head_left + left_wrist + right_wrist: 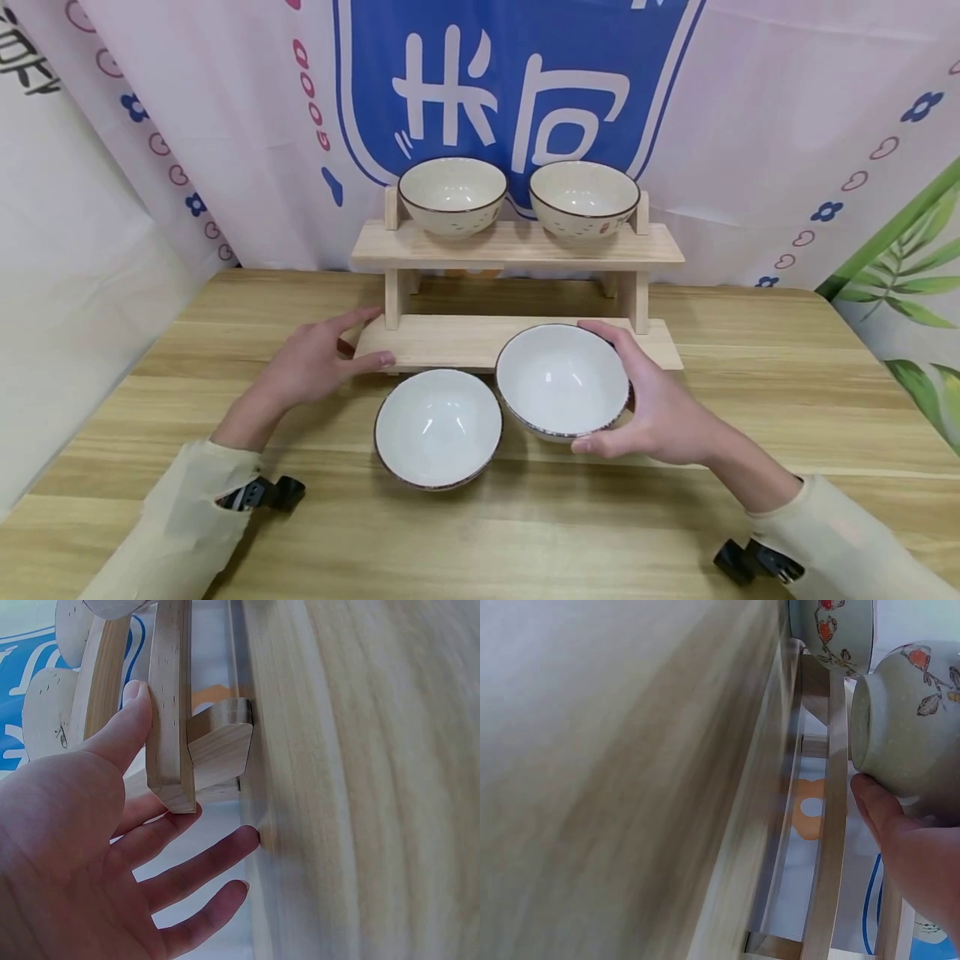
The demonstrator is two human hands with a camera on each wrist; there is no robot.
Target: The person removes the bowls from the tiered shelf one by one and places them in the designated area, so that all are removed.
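My right hand (663,408) grips a white bowl (562,379) with a dark rim, thumb at its near side and fingers round the far right. The bowl is tilted in front of the lower board of a two-tier wooden shelf (517,246). In the right wrist view its outside (915,727) shows red flowers, and a fingertip lies by the foot ring. My left hand (315,358) holds the left end of the lower board (171,712) between thumb and fingers, other fingers spread. A second white bowl (438,429) stands on the table, just left of the held one.
Two more bowls, a left one (453,200) and a right one (585,204), sit on the upper tier. The shelf stands towards the back of the wooden table (480,533). Behind it hangs a printed curtain (750,100) with a blue sign.
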